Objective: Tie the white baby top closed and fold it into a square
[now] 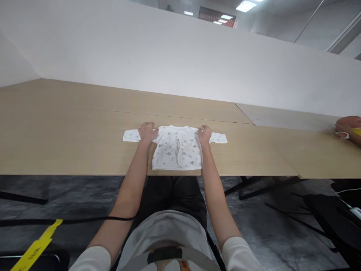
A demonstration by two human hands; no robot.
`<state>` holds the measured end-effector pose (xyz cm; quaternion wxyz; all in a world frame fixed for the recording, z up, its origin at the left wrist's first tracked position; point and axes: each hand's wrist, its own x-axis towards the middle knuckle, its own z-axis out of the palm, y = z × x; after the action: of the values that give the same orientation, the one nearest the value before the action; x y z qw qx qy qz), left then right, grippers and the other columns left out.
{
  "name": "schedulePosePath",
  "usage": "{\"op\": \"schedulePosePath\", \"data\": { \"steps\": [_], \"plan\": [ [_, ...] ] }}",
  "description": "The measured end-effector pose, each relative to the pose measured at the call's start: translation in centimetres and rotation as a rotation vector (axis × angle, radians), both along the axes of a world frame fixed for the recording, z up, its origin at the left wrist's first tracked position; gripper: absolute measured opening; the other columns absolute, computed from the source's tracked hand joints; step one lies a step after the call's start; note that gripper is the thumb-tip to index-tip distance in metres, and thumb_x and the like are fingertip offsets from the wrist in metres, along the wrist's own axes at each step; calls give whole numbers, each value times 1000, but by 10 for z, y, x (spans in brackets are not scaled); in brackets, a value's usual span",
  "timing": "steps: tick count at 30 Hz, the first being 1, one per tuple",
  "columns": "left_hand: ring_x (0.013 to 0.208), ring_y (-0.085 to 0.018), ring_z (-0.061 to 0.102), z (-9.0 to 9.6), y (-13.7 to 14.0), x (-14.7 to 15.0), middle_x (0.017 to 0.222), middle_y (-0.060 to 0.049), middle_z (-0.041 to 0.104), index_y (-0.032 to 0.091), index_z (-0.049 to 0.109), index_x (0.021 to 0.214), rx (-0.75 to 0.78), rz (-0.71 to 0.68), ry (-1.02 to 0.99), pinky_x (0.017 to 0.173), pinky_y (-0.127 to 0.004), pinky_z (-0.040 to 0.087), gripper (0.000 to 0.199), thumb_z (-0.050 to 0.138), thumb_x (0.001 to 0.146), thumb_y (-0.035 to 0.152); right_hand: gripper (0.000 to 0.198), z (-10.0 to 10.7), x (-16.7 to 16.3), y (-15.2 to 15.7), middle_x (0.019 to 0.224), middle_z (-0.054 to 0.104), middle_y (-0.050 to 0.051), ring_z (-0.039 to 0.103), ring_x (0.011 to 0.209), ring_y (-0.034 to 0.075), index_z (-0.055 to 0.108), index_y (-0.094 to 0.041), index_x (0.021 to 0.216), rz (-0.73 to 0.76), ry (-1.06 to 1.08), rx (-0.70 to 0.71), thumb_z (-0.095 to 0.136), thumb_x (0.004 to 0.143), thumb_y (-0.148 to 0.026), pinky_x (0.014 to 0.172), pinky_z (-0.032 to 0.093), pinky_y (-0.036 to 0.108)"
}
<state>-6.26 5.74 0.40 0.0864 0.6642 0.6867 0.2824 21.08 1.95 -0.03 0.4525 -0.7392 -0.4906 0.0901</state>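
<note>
our left hand (pixel 147 131) rests loosely spread at one shoulder of the printed white shirt (pixel 176 150); our right hand (pixel 204 134) curls at the other — whether it pinches cloth, we cannot tell. the head view shows the shirt flat, sleeves outstretched, near the table (pixel 70 143) edge.

The scene is lit fairly brightly and evenly from overhead, where a white rectangular ceiling light (pixel 246 6) is burnt out. Smaller glints are caught on a dark rectangular panel (pixel 207 15) beyond the tall, smooth white partition (pixel 169 56). A soft shadow is cast on the pale wood-grain tabletop (pixel 70 131) beside the bare left forearm (pixel 132 184). The mottled dark grey floor (pixel 93 192) is left dim. Fine print on the small white patterned cloth shirt (pixel 169 150) is softened.
</note>
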Motion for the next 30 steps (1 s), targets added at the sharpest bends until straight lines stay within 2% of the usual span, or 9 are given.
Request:
{"op": "schedulePosePath", "data": {
  "steps": [2,4,8,11,14,17,21,25,30],
  "plan": [
    [124,-35,42,-7,3,-5,131,-18,51,16,59,121,-47,34,98,100,-49,34,46,57,80,36,37,-7,0,2,123,58,17,47,121,26,59,-10,114,-62,-149,-36,43,80,-12,105,31,48],
    [125,-35,41,-13,4,-6,131,-18,51,17,61,117,-87,5,147,101,-51,32,42,54,82,39,35,-13,0,0,126,56,18,41,126,29,59,-12,114,-110,-227,-145,41,84,-15,107,19,60],
    [116,-34,49,-14,8,-12,117,-17,60,17,67,101,-85,-21,225,100,-49,33,33,56,81,41,31,-16,13,-5,119,57,20,43,121,33,59,-10,111,-120,-361,-307,38,90,-19,104,8,67],
    [107,-31,54,-7,11,-17,105,-15,65,15,67,95,-84,-109,301,100,-46,33,28,60,80,38,29,-11,30,-8,120,55,22,45,118,34,59,-10,112,-46,-461,-353,42,91,-21,104,10,64],
    [107,-30,53,3,9,-8,104,-15,65,14,66,97,48,-163,328,99,-45,33,21,61,79,24,26,1,32,-7,124,52,26,43,119,36,59,-8,110,1,-480,-322,47,88,-16,104,18,56],
    [105,-26,55,7,4,23,105,-11,66,15,68,97,93,-263,262,97,-41,35,22,51,82,16,23,13,6,1,119,56,25,48,114,31,61,-8,105,94,-463,-260,44,91,-15,96,33,42],
    [91,-21,61,-3,-1,70,97,-7,69,17,71,89,-58,-444,113,84,-30,43,26,47,80,13,37,15,-47,17,94,65,17,60,93,25,66,-12,91,274,-372,-351,45,93,-42,77,42,30],
    [89,-19,61,-20,2,86,94,-7,70,16,71,89,-57,-414,-13,81,-26,44,30,43,79,13,43,5,-67,24,96,66,17,61,94,25,66,-13,89,292,-277,-403,47,89,-51,73,43,29],
    [94,-20,61,-25,3,85,99,-5,70,19,70,102,-56,-408,-52,86,-28,44,33,46,80,17,25,-4,-58,24,94,68,12,62,92,22,68,-17,82,341,-219,-375,59,81,-41,72,43,26]
  ]
}}
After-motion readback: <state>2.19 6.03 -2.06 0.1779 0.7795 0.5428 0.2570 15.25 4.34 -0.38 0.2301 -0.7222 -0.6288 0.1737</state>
